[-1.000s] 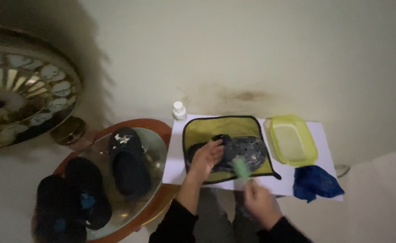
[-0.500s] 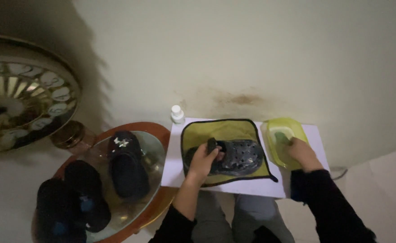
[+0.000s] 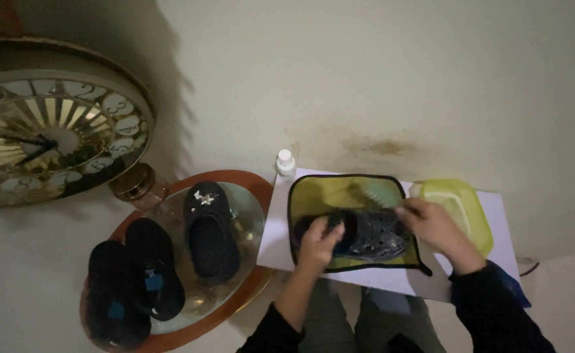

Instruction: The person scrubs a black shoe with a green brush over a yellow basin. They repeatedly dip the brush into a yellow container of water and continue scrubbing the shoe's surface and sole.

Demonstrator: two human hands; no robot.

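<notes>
Dim floor, white sheet (image 3: 274, 242). Left hand (image 3: 318, 240) clamps dark clog (image 3: 366, 234) on yellow cloth (image 3: 320, 196); right hand (image 3: 436, 225) grips a brush (barely visible) at its heel. Clog could skid if the hold loosens; green tub (image 3: 470, 222) sits near.

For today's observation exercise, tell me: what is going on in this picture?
A person is seated at a white board with a yellow cloth spread on it. The left hand holds down a dark perforated clog on the cloth. The right hand is at the clog's other end, beside a yellow-green tub; what it holds is unclear. Three more dark shoes lie on a round tray.
</notes>
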